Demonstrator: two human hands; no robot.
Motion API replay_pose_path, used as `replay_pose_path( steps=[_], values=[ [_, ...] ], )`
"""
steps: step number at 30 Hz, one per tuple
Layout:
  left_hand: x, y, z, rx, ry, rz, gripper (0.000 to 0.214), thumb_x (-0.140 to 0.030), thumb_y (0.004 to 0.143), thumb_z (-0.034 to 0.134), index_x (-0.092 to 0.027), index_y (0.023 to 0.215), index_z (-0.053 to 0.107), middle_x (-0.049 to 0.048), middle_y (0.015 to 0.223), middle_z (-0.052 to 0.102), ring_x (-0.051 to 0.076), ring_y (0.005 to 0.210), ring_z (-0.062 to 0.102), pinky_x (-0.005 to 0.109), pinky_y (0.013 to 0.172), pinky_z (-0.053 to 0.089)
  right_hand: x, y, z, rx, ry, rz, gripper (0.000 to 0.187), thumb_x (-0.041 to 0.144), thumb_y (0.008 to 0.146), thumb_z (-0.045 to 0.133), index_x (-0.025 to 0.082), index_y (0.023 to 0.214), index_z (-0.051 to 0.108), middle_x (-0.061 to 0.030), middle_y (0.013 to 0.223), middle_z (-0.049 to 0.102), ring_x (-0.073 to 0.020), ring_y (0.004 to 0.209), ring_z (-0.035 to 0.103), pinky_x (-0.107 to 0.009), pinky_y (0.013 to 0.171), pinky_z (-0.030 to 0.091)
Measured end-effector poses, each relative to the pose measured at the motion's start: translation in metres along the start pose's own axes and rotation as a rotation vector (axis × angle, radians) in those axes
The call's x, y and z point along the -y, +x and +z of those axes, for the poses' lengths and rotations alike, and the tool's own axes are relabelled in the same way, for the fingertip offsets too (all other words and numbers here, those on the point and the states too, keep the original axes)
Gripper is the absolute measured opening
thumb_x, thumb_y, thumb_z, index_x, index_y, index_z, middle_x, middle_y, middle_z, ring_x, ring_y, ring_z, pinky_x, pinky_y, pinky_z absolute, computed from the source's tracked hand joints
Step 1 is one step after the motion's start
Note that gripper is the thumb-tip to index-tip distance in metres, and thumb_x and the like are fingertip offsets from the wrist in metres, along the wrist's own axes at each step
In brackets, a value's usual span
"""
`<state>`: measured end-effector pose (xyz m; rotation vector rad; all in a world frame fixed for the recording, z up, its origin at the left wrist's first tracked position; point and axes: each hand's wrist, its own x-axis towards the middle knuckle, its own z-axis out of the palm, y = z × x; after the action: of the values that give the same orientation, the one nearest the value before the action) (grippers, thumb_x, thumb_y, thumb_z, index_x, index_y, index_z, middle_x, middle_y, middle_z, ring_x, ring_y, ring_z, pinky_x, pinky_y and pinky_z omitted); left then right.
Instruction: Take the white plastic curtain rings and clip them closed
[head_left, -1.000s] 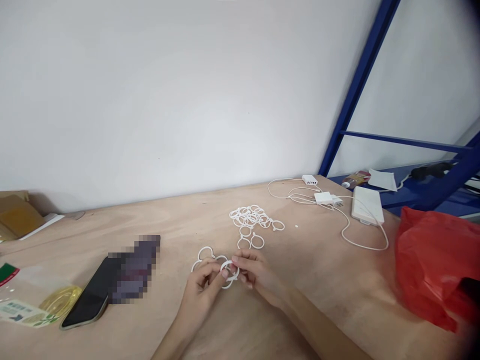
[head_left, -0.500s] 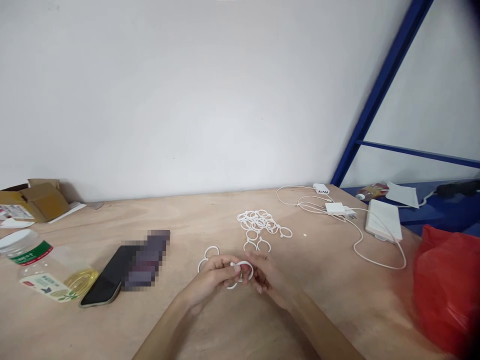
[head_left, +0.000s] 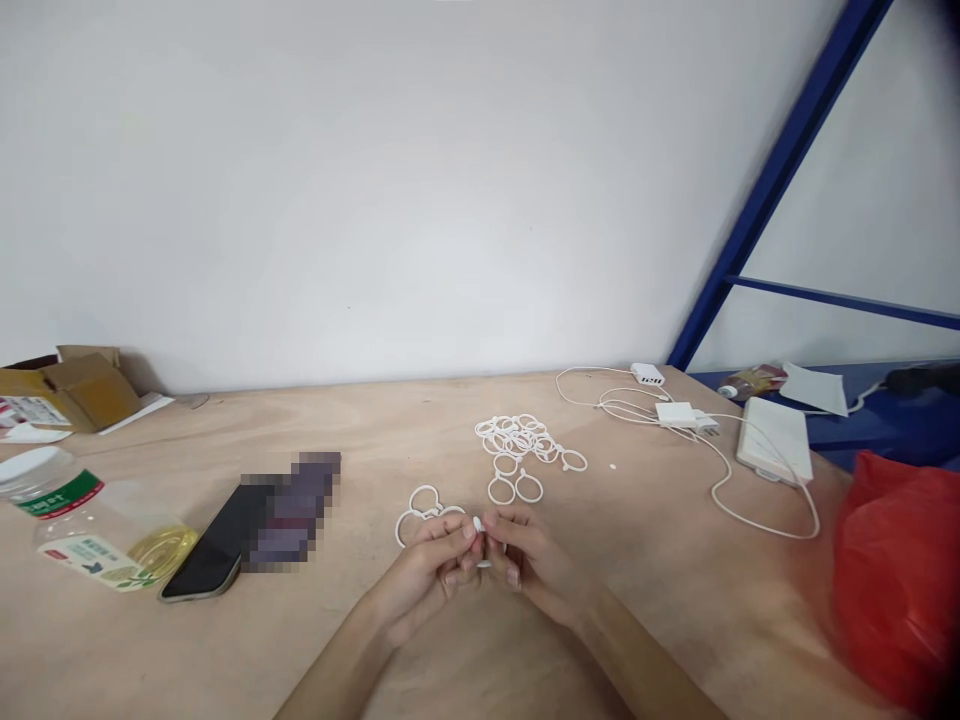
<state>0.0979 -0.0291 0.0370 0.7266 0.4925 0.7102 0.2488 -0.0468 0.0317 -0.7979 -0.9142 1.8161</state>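
Observation:
My left hand (head_left: 429, 570) pinches a small white plastic ring (head_left: 478, 524) between thumb and fingers, and its knob-like end shows at the fingertips. Against it, the closed fingers of my right hand (head_left: 538, 562) grip the ring's other side. Most of the ring is hidden by the fingers, with a bit of white showing below them. A few similar white rings (head_left: 424, 500) lie on the table just beyond my left hand. Past my right hand is a heap of more white rings (head_left: 517, 437), with a few separate ones (head_left: 529, 487) nearer to me.
On the wooden table (head_left: 315, 660) to the left lie a phone (head_left: 214, 550), a blurred-out item (head_left: 296, 515), a plastic jar (head_left: 67, 510) and a cardboard box (head_left: 90, 390). White cables (head_left: 724, 490), chargers (head_left: 676, 415), a white box (head_left: 776, 440) and a red bag (head_left: 900, 580) are at the right.
The ring has turned in my fingers, from its curve facing me to nearly edge-on. My hands have drawn together at the fingertips, uncovering more of the rings by my left hand.

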Motion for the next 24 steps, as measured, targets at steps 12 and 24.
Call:
replay_pose_path(
  steps=[12,24],
  values=[
    [0.015,-0.006,-0.001,0.02,-0.19,0.059,0.019,-0.024,0.074,0.073,-0.01,0.066,0.062,-0.0034,0.057,0.049,0.001,0.044,0.019,0.016,0.048,0.025,-0.014,0.0,0.005,0.028,0.264,-0.063,0.029,0.036,0.07,0.075,0.017,0.056,0.059,0.0066,0.041,0.037,-0.0064,0.044,0.022,-0.02,0.048,0.028],
    [-0.005,-0.006,-0.003,-0.159,0.634,0.248,0.032,-0.045,0.08,0.062,-0.014,0.073,0.068,0.0023,0.068,0.058,0.013,0.065,0.048,0.025,0.063,0.036,0.0,0.006,-0.011,-0.333,-0.319,-0.257,0.029,0.046,0.08,0.061,0.019,0.07,0.065,-0.0031,0.071,0.06,-0.0176,0.07,0.052,-0.031,0.066,0.04]
  ],
)
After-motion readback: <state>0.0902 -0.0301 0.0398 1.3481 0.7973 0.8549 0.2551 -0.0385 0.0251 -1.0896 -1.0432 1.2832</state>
